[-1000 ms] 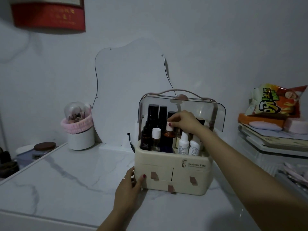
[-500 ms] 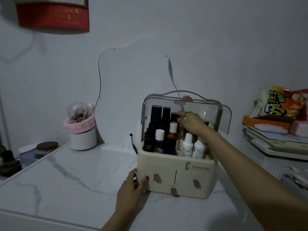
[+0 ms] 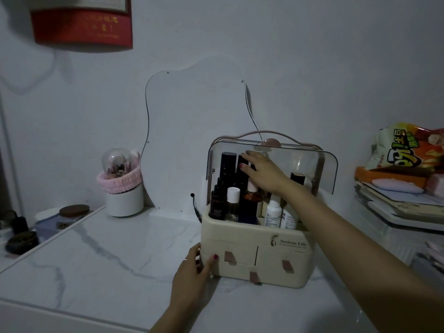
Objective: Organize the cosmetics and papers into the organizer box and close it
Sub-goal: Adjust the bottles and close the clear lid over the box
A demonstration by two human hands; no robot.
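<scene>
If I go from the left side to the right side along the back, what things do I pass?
Brown-lidded jar → white cup with the pink band → organizer box → snack bag on the pile of papers.

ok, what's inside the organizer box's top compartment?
Upright in the organizer box: tall black bottles, a white-capped bottle, an amber bottle, two white bottles. The right hand and forearm cover the items behind.

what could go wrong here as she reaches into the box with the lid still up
1. The right hand reaches over closely packed upright bottles; a brush could tip one into its neighbours.
2. The clear lid is raised above that hand and might swing down on it.
3. The left hand only rests against the organizer box, so a hard push could slide it.
</scene>
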